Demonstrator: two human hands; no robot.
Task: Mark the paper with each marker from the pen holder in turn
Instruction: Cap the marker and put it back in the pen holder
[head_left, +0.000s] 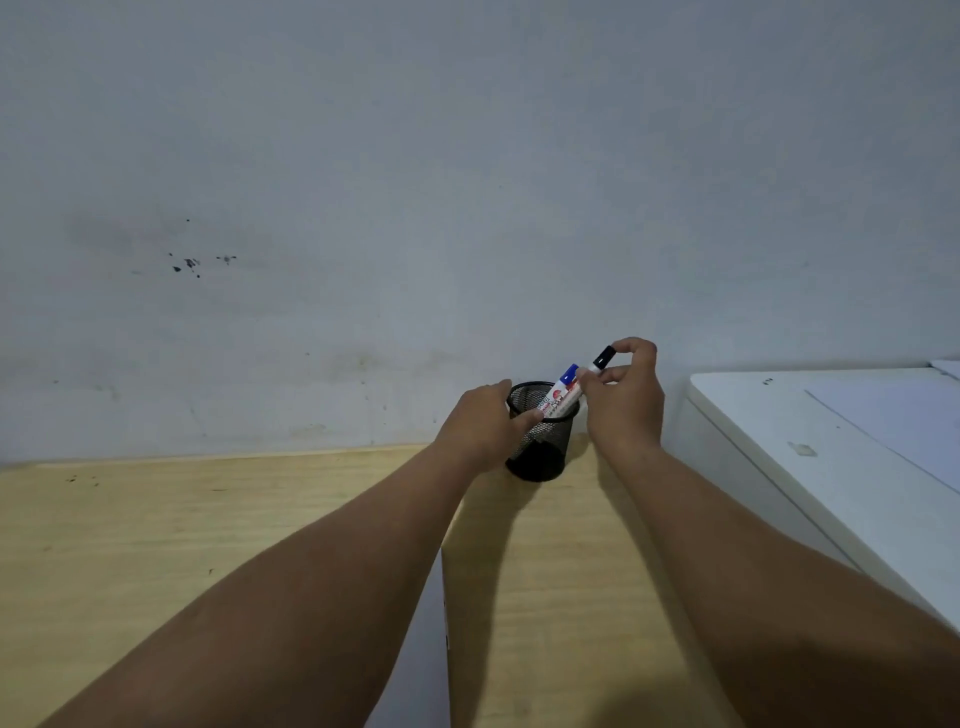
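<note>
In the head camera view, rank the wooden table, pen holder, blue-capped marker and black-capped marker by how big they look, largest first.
1. wooden table
2. pen holder
3. blue-capped marker and black-capped marker: both partly hidden, too close to rank.

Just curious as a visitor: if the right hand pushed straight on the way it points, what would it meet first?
Likely the blue-capped marker leaning in the pen holder, just ahead of the right hand; then the wall, though depth is unclear.
</note>
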